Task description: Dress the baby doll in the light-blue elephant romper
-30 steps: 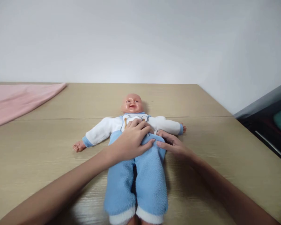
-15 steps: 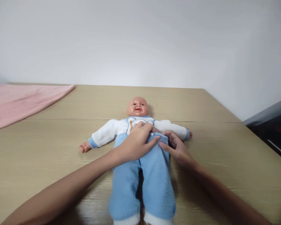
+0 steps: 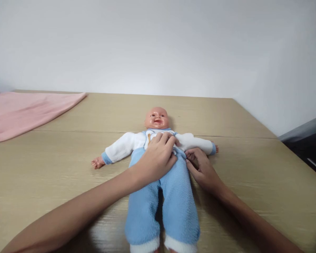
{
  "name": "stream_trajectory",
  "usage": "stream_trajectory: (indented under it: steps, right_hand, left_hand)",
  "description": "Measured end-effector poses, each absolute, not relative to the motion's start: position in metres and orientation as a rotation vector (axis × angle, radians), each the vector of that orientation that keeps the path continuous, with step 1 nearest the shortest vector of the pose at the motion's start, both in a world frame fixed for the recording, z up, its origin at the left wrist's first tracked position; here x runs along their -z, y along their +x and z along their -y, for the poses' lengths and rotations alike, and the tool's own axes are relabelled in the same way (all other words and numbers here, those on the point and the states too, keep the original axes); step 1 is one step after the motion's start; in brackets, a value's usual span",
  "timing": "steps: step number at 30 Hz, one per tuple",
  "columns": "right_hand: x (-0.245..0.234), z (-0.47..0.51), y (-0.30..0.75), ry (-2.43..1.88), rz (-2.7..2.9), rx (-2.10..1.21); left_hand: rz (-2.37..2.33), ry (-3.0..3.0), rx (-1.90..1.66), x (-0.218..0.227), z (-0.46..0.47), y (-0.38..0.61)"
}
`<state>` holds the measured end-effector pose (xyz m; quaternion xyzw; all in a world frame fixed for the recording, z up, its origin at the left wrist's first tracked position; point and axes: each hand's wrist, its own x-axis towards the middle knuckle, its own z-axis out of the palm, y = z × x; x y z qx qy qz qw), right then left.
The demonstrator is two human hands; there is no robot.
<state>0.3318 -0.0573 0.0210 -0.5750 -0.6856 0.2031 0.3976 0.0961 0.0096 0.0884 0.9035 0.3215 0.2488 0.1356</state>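
A baby doll [image 3: 156, 118] lies on its back on the wooden table [image 3: 68, 165], arms spread, in a white top and blue fleece trousers [image 3: 173, 203]. My left hand [image 3: 156, 158] lies on the doll's belly with its fingers pressed together on the top edge of the trousers. My right hand [image 3: 202, 168] is at the doll's right side, its fingers curled and pinching the trouser waist next to the left hand. What exactly the fingertips hold is partly hidden.
A pink cloth [image 3: 23, 109] lies at the table's far left corner. A white wall stands behind the table. To the right, past the table's edge, is a dark piece of furniture [image 3: 308, 147].
Both hands have shifted slightly up the doll's body toward the chest. My right hand's fingers have curled in tighter at the waist. The view has drifted a little.
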Motion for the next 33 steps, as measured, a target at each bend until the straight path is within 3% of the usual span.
stream_trajectory:
  steps: [11, 21, 28, 33]
  right_hand:
    - [-0.019, 0.058, 0.342, -1.745, 1.92, -0.218]
    - [-0.021, 0.059, 0.348, -1.74, 1.894, -0.218]
    - [-0.022, 0.058, 0.348, -1.753, 1.895, -0.23]
    - [-0.025, 0.059, 0.35, -1.764, 1.916, -0.262]
  left_hand:
    - [-0.905, 2.812, -0.465, -0.117, -0.009, 0.142]
    - [-0.888, 3.048, -0.035, -0.103, -0.052, 0.196]
    - [-0.866, 3.068, -0.055, -0.096, -0.057, 0.201]
    - [-0.908, 3.026, -0.254, -0.111, -0.056, 0.191]
